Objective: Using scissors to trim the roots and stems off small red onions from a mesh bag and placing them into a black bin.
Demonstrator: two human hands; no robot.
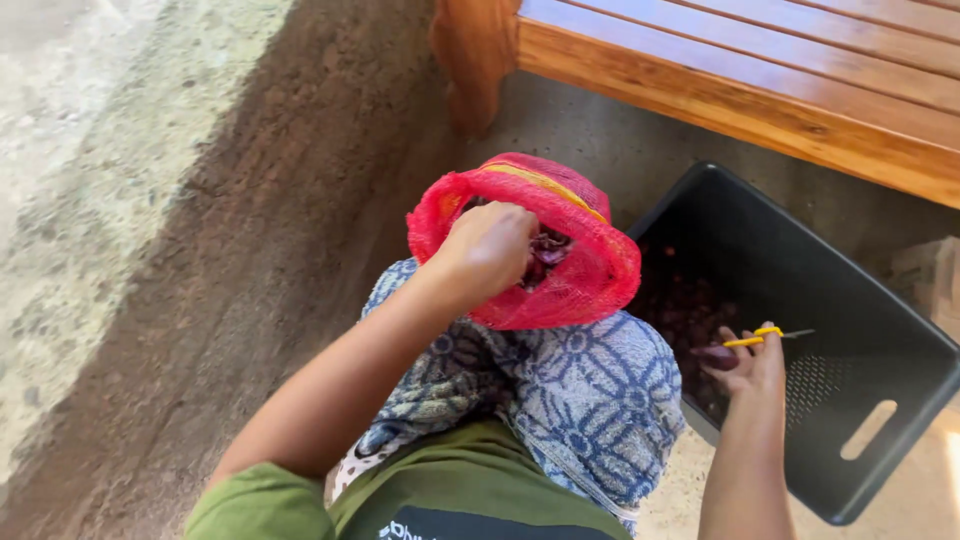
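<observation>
The left hand point(490, 248) is reaching into the red mesh sack point(560, 250) on the lap, fingers clenched inside. The right hand point(750, 365) is grasping yellow scissors point(765, 337) and a dark bulb point(716, 355) over the black crate point(880, 330). The sack is probably soft and floppy, best gripped at its rim.

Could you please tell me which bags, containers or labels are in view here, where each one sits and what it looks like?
Red mesh sack: centre, resting on the blue patterned cloth over the lap; rounded, open-topped, yellow strip at its rim; left hand at its mouth.
Black plastic crate: right, on the floor; rectangular, slotted handle, dark pieces inside; right hand over it.
White print on green shirt: bottom edge, partly cut off.
</observation>
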